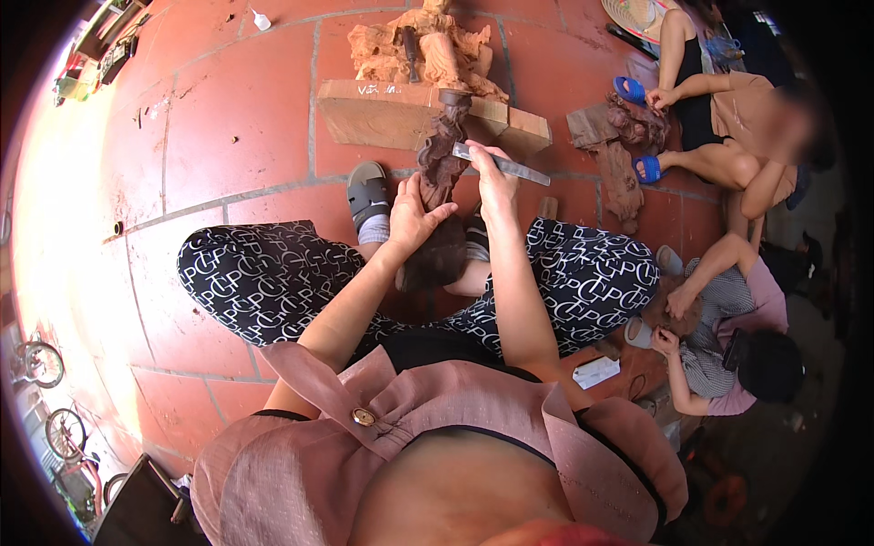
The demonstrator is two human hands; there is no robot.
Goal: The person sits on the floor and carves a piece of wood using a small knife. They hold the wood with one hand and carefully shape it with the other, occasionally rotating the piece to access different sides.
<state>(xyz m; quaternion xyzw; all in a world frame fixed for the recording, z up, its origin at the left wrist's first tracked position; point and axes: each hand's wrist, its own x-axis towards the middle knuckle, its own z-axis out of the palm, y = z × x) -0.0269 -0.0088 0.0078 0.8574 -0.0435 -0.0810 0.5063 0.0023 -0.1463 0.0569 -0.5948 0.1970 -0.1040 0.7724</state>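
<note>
A dark brown wood carving with a knobbly, twisted surface stands between my legs, its far end against a thick wooden block. My left hand grips the carving's near part, with the fingers along its left side and the thumb reaching across. In my right hand is a flat grey file-like tool, closed in the fingers and slanting down to the right. The tool's left end meets or overlaps the carving's right side. Whether it touches cannot be told. The carving's broad dark base lies nearest me.
Behind the block sits a lighter orange-brown carving with a dark-handled tool against it. At right, one person in blue sandals sits by another carving; a second person works nearer. A white bottle lies far left.
</note>
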